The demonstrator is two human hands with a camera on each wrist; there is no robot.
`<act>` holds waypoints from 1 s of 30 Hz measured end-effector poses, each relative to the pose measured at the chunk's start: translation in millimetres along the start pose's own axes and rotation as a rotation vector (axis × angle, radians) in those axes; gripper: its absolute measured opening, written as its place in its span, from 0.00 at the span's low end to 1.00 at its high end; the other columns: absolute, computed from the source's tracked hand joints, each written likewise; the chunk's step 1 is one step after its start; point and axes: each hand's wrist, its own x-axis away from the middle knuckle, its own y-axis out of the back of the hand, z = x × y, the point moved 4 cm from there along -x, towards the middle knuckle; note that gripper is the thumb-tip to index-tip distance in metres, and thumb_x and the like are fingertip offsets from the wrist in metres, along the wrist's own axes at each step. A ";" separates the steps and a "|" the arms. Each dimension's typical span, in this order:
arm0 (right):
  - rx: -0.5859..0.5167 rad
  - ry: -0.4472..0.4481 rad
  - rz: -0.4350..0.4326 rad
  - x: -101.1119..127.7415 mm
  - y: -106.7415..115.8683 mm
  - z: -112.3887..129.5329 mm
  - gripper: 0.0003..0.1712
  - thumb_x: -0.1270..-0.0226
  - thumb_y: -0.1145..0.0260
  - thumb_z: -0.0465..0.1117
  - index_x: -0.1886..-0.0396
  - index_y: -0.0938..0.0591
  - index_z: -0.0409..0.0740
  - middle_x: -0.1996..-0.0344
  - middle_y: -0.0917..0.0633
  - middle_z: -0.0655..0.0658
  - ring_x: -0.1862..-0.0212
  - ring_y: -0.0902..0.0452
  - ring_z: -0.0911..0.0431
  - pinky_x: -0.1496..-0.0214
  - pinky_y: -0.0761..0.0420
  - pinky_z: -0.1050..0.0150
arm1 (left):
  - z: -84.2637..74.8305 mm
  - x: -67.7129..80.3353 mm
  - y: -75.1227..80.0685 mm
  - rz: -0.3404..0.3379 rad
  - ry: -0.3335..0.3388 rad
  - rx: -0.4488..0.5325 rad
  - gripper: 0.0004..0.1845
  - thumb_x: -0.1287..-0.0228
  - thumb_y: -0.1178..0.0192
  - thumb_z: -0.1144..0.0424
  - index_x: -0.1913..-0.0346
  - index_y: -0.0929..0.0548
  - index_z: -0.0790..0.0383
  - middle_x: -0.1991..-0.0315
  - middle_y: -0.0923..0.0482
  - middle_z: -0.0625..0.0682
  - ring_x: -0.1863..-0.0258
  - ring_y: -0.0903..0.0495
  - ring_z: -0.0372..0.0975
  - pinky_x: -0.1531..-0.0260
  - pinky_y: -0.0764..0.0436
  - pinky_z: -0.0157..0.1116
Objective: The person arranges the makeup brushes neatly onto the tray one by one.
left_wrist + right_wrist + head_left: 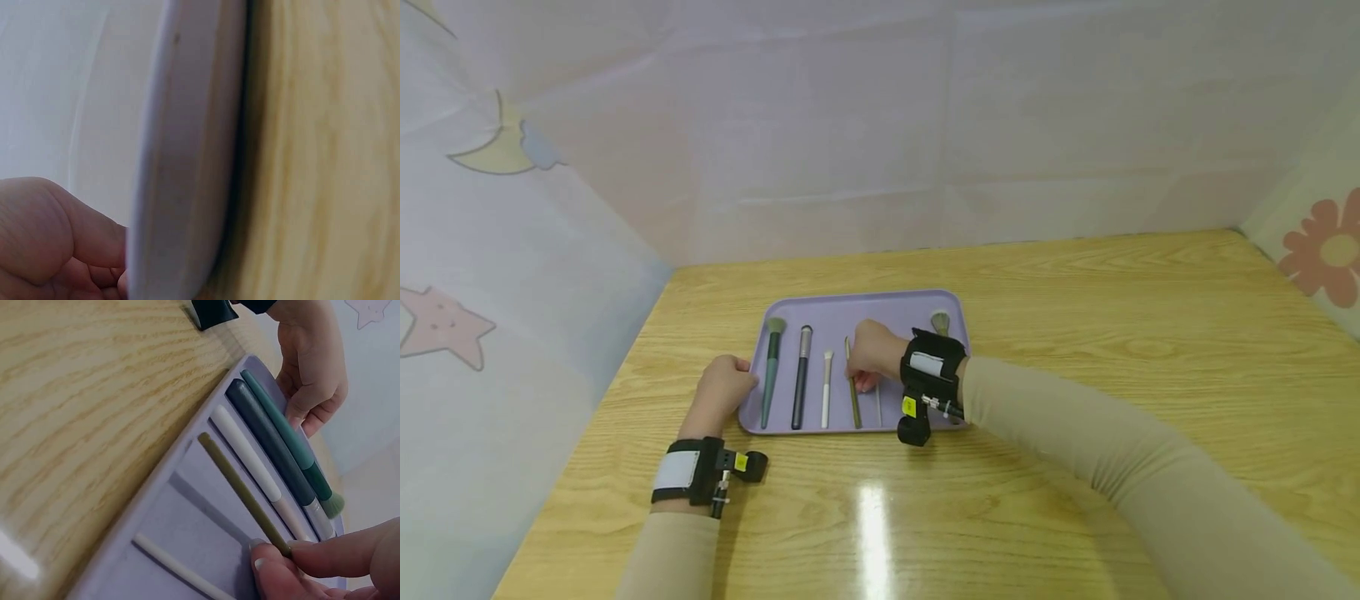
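A lilac tray [850,308] lies on the table, and my left hand [726,385] grips its left rim between thumb and fingers. Over the tray, my right hand [876,346] pinches a slim olive makeup brush [234,478] by its handle; a shadow beneath shows it raised off the tray floor. To its left lie a white makeup brush [826,392], a dark-handled one [801,379] and a green one [772,367], roughly parallel. On the other side is a thin white-handled stick [178,572], its far end hidden. A fluffy brush head [940,321] shows behind my right wrist.
The wooden table [1135,333] extends around the tray on all sides. Pale printed cloth [850,125] hangs behind it and at both sides. Each wrist carries a strapped camera, the right one [914,429] above the tray's front edge.
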 end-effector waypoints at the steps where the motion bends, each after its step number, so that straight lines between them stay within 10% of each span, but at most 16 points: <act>1: 0.008 -0.002 -0.001 -0.6 0.2 0.0 0.09 0.42 0.32 0.26 0.79 0.22 0.28 0.92 0.23 0.43 0.91 0.28 0.59 0.87 0.27 0.72 | -0.4 -0.1 0.0 -0.001 -0.001 0.000 0.18 0.34 0.51 0.70 0.46 0.27 0.80 0.51 0.26 0.71 0.57 0.25 0.53 0.60 0.22 0.45; 30: 0.038 0.059 -0.026 -9.2 -8.1 1.5 0.13 0.39 0.37 0.26 0.83 0.23 0.31 0.92 0.23 0.44 0.91 0.27 0.58 0.86 0.24 0.69 | 7.5 -1.1 3.2 -0.012 0.000 -0.009 0.16 0.33 0.51 0.70 0.48 0.27 0.80 0.54 0.25 0.70 0.58 0.24 0.53 0.62 0.22 0.45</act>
